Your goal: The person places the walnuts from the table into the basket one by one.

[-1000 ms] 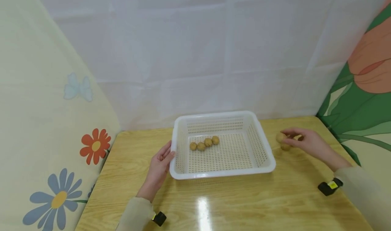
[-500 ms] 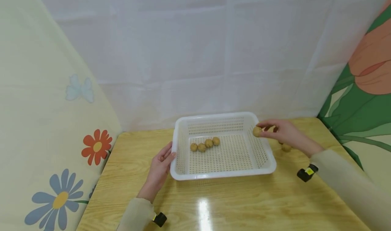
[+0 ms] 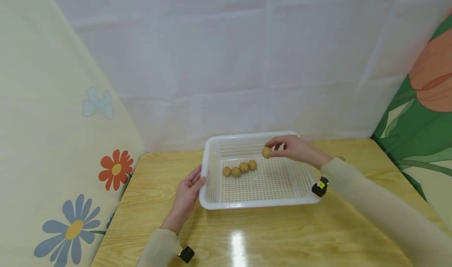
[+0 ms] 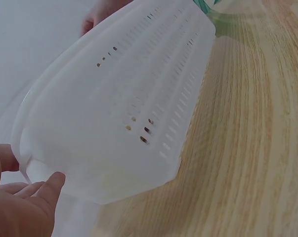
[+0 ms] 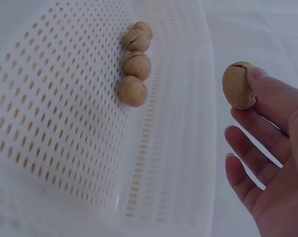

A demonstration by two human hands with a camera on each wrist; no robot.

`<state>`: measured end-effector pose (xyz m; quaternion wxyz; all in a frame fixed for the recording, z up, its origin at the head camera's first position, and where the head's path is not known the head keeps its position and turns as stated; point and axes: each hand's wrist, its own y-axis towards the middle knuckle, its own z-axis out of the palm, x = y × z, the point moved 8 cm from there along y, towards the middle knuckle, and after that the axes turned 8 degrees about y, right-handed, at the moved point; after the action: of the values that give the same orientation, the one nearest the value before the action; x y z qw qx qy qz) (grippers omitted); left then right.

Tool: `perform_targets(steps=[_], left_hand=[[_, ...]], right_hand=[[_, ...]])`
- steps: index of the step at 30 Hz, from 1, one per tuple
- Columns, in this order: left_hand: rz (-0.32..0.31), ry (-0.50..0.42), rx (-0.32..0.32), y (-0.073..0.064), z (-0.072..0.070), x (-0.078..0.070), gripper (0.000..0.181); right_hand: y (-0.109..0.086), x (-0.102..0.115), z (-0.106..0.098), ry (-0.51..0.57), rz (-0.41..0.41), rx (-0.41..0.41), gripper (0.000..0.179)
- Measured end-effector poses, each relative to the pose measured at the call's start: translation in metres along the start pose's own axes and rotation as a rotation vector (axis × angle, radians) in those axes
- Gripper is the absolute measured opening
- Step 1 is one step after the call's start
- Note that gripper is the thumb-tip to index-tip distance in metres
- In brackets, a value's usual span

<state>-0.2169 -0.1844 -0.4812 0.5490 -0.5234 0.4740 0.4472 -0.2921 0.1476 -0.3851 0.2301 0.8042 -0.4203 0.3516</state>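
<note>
My right hand [image 3: 296,148] pinches a walnut [image 3: 266,152] between thumb and fingertips, above the back part of a white plastic basket [image 3: 259,205]. In the right wrist view the pinched walnut [image 5: 239,86] shows a dark crack, and the other fingers spread below it. Several walnuts [image 3: 243,167] lie in a slanting row on the basket's slotted floor. My left hand [image 3: 187,192] grips the basket's left rim, with the thumb over it. From the left wrist view, fingers [image 4: 51,186] hold the rim at the basket's end [image 4: 104,143].
Behind the right sleeve [image 3: 367,196] a bit of something brown [image 3: 341,158] peeks out on the wooden table [image 3: 282,235]. A white cloth [image 3: 197,63] hangs at the table's back edge. Printed flower cloths flank both sides.
My right hand has lifted a walnut from the table on the right and carried it left over the basket. The left hand keeps its grip on the rim.
</note>
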Motion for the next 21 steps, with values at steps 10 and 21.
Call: perform_targets(steps=[10,21], left_hand=[[-0.003,0.057,-0.006,0.001,0.000,-0.009,0.055],[-0.017,0.074,-0.015,-0.002,0.000,-0.009,0.056]], right_hand=[[0.046,0.008,0.065,0.008,-0.063,0.216,0.031],[0.069,0.011,0.130,-0.032,-0.052,0.407,0.035]])
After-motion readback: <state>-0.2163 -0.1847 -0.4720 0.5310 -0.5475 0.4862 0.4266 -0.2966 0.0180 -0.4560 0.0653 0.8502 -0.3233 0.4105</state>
